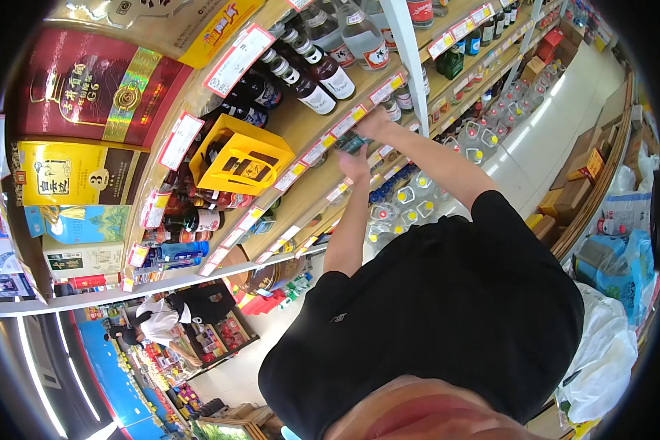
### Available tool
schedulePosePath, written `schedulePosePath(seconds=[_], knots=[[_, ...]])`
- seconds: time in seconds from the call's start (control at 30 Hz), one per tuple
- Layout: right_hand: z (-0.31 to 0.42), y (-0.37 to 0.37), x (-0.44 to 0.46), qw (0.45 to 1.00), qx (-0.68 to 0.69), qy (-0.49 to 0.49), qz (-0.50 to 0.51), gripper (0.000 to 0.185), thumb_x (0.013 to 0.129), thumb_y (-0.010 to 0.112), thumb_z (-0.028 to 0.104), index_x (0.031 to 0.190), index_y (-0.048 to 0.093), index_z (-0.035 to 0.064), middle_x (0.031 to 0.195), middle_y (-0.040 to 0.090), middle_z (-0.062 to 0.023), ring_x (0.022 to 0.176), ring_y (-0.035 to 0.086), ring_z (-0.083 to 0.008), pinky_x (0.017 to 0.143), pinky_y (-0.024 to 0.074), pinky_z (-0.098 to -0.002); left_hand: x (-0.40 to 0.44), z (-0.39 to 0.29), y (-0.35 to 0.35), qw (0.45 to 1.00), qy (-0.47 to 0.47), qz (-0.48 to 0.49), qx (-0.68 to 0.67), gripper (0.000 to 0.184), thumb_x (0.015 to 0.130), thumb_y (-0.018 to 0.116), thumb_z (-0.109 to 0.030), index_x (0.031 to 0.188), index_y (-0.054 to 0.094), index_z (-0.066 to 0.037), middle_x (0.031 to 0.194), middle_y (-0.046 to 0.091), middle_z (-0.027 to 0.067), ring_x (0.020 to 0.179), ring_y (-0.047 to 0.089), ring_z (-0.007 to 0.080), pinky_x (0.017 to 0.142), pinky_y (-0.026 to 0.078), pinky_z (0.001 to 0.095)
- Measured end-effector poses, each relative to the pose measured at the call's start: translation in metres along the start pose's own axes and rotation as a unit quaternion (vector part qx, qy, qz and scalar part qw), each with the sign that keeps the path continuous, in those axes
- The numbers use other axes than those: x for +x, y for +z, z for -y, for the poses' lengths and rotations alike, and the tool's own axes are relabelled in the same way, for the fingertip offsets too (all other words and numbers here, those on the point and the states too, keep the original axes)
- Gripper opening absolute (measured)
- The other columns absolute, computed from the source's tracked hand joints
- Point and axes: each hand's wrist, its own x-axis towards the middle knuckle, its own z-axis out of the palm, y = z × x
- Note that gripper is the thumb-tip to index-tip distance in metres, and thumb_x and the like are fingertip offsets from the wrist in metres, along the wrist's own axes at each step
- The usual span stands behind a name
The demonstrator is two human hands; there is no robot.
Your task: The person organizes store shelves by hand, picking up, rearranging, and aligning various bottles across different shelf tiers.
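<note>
My left hand (354,164) is closed on a small dark green glass bottle (352,142) in front of the wooden shelf. Just above it, my right hand (375,123) has its fingers closed at the bottle's other end; they are partly hidden. Both hands are by the shelf edge with its row of price tags (342,123). Several dark bottles with white labels (318,97) stand on the shelf above my hands. Left of them is a yellow carton carrier (243,155) with bottles in it.
Boxed liquor (88,88) fills the upper left shelf. A white shelf post (409,62) rises close to my right hand. Large clear jugs (405,196) stand on the floor below. Cartons (573,187) and plastic bags (601,345) lie to the right. Another person (158,321) stands farther off.
</note>
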Motion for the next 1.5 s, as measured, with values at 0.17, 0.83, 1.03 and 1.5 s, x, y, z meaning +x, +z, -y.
schedulePosePath(seconds=[0.17,0.83,1.03,1.5], knots=[[0.006,-0.001,-0.007,0.996,0.014,-0.025,-0.085,0.046,0.091,0.061,0.052,0.124,0.07,0.0214,0.123,0.071,-0.0097,0.111,0.07,-0.0308,0.093,0.0572,-0.0437,0.003,0.006,-0.002,1.0,0.004,0.022,0.004,0.097,0.067,0.093,-0.038,0.136,0.047,0.012,0.125,0.065,0.0297,0.115,0.064,0.0433,0.099,0.05,0.0459],[-0.197,0.249,-0.421,0.92,0.183,0.343,0.056,0.053,0.088,0.07,0.035,0.128,0.062,0.0004,0.123,0.067,-0.0259,0.116,0.064,-0.0416,0.099,0.0507,-0.0474,-0.17,0.12,-0.156,0.972,0.117,0.157,0.132,0.05,0.09,0.068,-0.011,0.137,0.053,-0.002,0.135,0.056,0.025,0.129,0.052,0.045,0.107,0.045,0.0487],[-0.205,0.242,-0.618,0.676,0.356,0.641,0.072,0.035,0.09,0.06,0.02,0.064,0.055,-0.0019,0.056,0.057,-0.0164,0.048,0.062,-0.0266,0.042,0.0465,-0.0402,-0.27,0.276,-0.252,0.867,-0.174,0.335,0.324,0.05,0.081,0.076,-0.032,0.121,0.068,-0.003,0.124,0.068,0.0209,0.121,0.062,0.0375,0.103,0.05,0.0443],[-0.158,0.25,-0.478,0.638,0.524,0.564,-0.007,0.031,0.095,0.065,0.022,0.115,0.062,-0.0022,0.077,0.065,-0.0101,0.057,0.064,-0.0183,0.05,0.051,-0.0303,-0.262,0.2,-0.191,0.894,-0.147,0.414,0.085,0.055,0.09,0.076,-0.035,0.133,0.06,-0.004,0.116,0.072,0.0195,0.105,0.072,0.0299,0.09,0.058,0.0403]])
